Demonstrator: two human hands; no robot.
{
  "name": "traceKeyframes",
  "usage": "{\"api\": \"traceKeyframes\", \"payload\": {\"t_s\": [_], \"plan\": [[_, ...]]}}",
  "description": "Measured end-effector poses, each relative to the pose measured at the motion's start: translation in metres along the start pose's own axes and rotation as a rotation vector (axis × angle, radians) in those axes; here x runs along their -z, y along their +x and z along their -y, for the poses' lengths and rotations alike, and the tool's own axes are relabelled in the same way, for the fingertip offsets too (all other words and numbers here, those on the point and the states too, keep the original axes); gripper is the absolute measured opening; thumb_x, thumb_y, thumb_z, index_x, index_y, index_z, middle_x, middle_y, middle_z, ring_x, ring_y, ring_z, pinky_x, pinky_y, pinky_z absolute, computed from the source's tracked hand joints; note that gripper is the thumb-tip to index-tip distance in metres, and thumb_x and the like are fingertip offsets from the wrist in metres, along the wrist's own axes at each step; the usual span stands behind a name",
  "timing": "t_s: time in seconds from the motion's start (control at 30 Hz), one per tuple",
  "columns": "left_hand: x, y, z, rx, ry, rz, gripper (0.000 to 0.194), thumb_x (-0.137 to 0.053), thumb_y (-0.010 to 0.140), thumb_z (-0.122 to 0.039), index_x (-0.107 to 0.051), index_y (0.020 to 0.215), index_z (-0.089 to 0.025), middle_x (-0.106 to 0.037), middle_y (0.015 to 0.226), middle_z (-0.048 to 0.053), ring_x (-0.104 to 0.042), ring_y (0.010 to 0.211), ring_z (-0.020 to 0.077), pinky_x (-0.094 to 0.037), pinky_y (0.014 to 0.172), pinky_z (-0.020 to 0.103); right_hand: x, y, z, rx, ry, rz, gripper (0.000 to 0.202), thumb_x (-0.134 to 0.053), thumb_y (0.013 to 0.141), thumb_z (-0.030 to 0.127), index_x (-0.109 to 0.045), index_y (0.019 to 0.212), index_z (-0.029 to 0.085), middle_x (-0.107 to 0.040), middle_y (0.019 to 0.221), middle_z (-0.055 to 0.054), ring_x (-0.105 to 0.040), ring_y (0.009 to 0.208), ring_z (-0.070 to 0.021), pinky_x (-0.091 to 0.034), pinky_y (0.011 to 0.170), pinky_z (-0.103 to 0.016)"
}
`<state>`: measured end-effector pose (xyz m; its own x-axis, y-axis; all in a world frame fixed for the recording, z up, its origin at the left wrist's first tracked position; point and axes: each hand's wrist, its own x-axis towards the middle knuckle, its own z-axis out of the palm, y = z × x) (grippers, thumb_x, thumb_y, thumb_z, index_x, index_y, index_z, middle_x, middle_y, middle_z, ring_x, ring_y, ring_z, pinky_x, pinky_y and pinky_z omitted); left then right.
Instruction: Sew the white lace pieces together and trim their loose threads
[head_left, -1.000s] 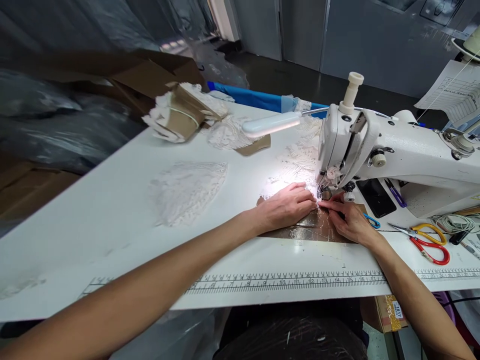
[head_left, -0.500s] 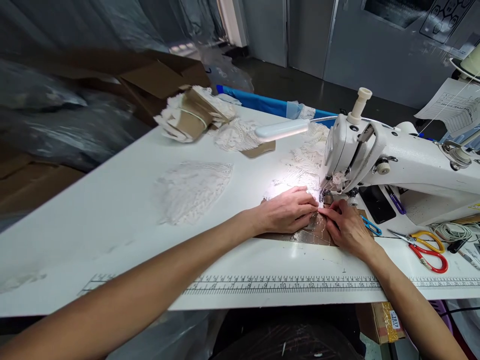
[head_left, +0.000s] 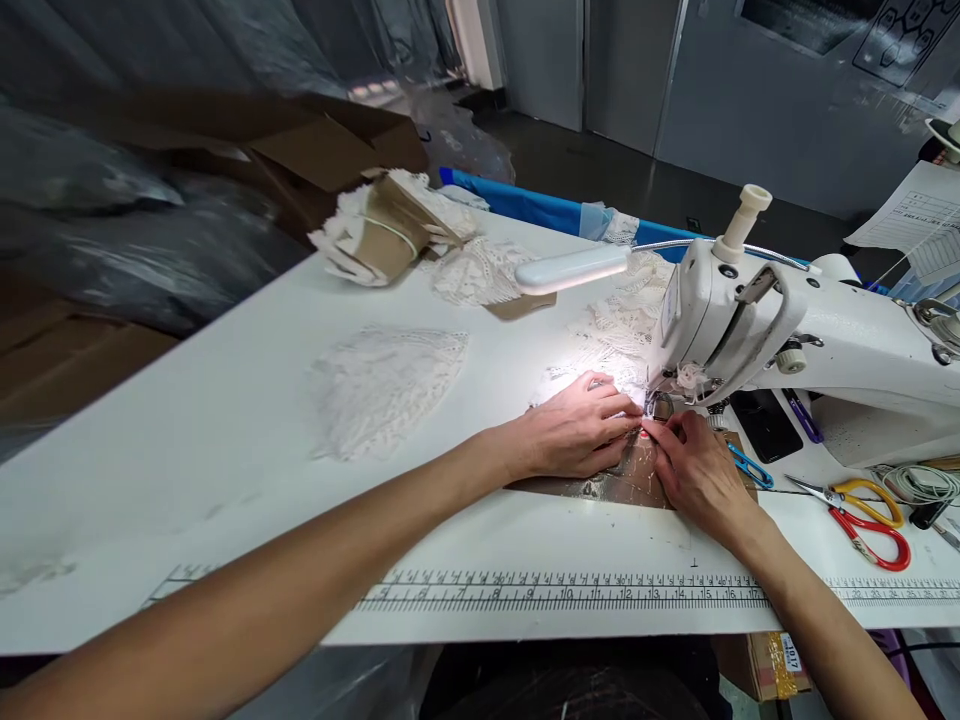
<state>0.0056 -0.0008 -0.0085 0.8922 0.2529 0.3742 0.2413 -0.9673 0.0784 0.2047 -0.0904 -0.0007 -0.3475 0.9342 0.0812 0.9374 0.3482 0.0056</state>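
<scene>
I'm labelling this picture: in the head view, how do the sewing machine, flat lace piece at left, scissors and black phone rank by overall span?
Largest to smallest, as they look:
1. Sewing machine, cut off at the right edge
2. Flat lace piece
3. Scissors
4. Black phone

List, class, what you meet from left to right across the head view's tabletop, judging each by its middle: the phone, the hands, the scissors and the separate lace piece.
Lace piece → left hand → right hand → phone → scissors
</scene>
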Motion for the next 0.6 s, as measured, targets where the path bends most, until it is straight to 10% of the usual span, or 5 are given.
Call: {"api": "traceKeyframes", "payload": {"t_s": [0.3,0.6], "plan": [[0.003,0.004,-0.001,0.056,0.016,0.059,0.026,-0.043,0.094,-0.028,-0.066,0.094,-0.017,-0.069,0.109,0.009,-0.06,0.084,0.0193,-0.044,0.091,0.042,0.002,0.002,0.007,-0.102,-0.004,0.01,0.045,-0.054,0.092,0.018,-0.058,0.136,0.023,-0.062,0.114,-0.016,-0.057,0.096,-0.0305,-0.047,0.082,-0.043],[0.007,0.004,0.001,0.093,-0.009,0.143,0.034,-0.045,0.094,-0.038,-0.065,0.109,-0.016,-0.066,0.114,0.012,-0.06,0.09,0.0224,-0.041,0.09,0.041,0.008,0.001,-0.03,-0.149,0.571,0.0,0.039,-0.036,0.102,0.039,-0.071,0.113,0.025,-0.068,0.102,-0.008,-0.064,0.085,-0.0215,-0.051,0.077,-0.034]]}}
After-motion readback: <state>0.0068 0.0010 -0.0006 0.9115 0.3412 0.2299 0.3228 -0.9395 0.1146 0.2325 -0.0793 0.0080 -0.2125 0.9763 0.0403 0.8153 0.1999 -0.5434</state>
